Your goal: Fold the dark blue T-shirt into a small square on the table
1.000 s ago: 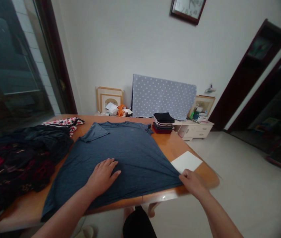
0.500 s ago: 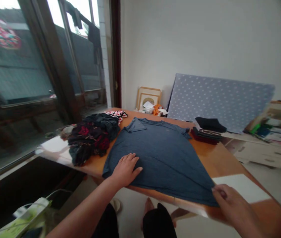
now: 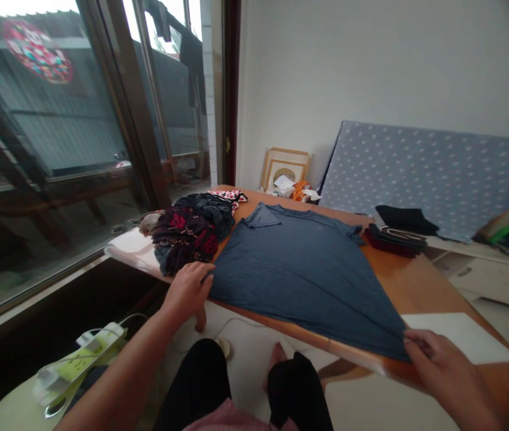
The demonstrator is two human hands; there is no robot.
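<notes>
T-shirt (image 3: 308, 281), slate blue, lying spread on the bench (image 3: 443, 281), collar toward the far edge, one sleeve (image 3: 261, 216) folded inward over the body. Right hand (image 3: 443, 365) closing thumb and fingers on the hem corner (image 3: 398, 347), holding the cloth taut, diagonal creases running up from that corner. Left hand (image 3: 187, 293) curving at the opposite end of the hem, fingertips meeting the cloth's edge; firmness of hold not determinable from this view. Sound handling at this point: keeping tension even between both hands, hem straight, no drag across the bench. Bench surface: orange-toned wood, white card (image 3: 461, 335) lying just beside the pinched corner, folded garments (image 3: 398, 236) stacking near the far edge, dark floral clothing (image 3: 187, 236) heaping beside the shirt. Room: polka-dot board (image 3: 429, 179) leaning near the wall (image 3: 326, 78), picture frames (image 3: 285, 169) standing behind the bench, glass door (image 3: 57, 131) letting in daylight at left.
</notes>
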